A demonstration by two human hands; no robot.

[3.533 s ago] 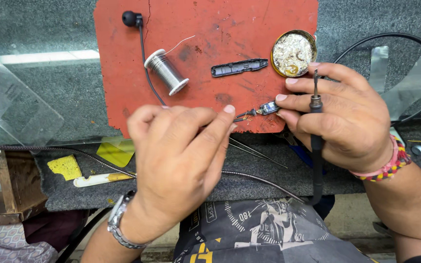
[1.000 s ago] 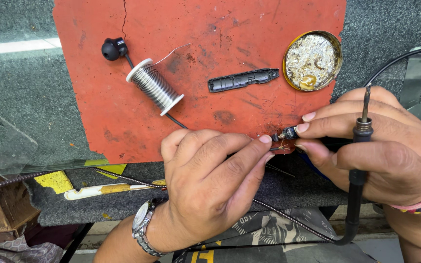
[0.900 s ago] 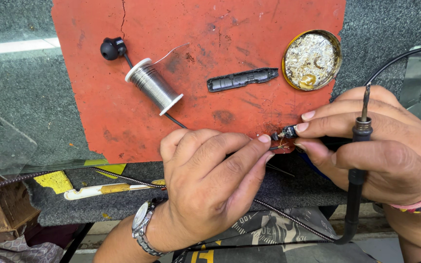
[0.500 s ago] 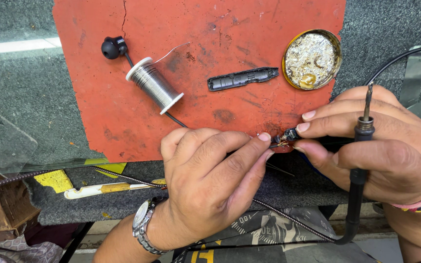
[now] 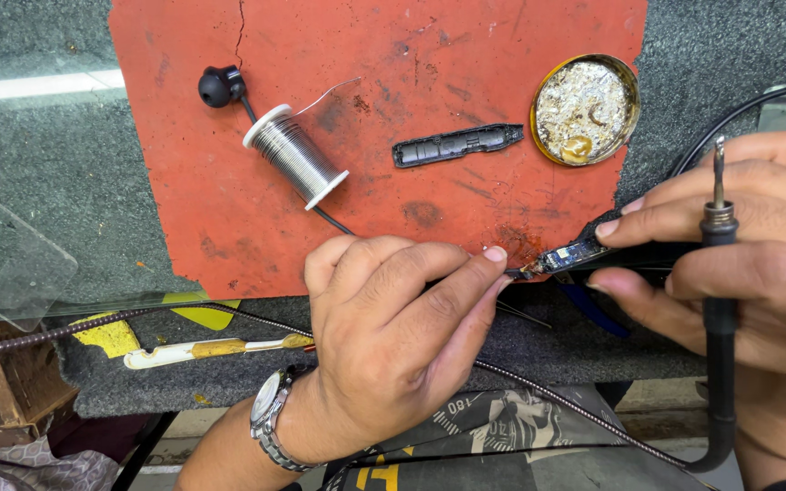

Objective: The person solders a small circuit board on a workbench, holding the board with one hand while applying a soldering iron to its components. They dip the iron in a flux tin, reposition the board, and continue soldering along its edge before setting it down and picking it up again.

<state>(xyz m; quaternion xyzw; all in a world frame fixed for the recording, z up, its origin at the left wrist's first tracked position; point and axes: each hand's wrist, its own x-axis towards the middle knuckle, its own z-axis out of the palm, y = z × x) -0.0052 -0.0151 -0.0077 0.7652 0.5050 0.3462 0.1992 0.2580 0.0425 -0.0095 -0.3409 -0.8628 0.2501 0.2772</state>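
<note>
Head camera looks down on a small circuit board [image 5: 564,260], held at the near right edge of a red mat [image 5: 393,82]. The right hand [image 5: 739,250] pinches the board's right end between thumb and forefinger, and the same hand also grips a soldering iron [image 5: 719,218] whose metal tip points to the far side and whose black cord loops down toward the near edge. The left hand [image 5: 393,336] comes in from the near side; its forefinger and thumb are closed together right at the board's left end, pressing on something too thin to make out there, perhaps a fine wire. A metal wristwatch [image 5: 270,423] sits on that wrist.

Farther out on the mat, a black plastic casing [image 5: 457,145] lies just beyond the board. To its right stands a round tin of flux [image 5: 584,109], open, with crusted residue inside. To the left lies a spool of solder wire [image 5: 295,157], tilted, with a loose strand sticking up. Beyond the spool, a black earbud [image 5: 220,86] rests with its cable running under the spool toward the hands.

The mat sits on a grey fabric surface [image 5: 47,200]. At the near left lie a white-handled tool [image 5: 211,348] and a braided cable [image 5: 65,329].
</note>
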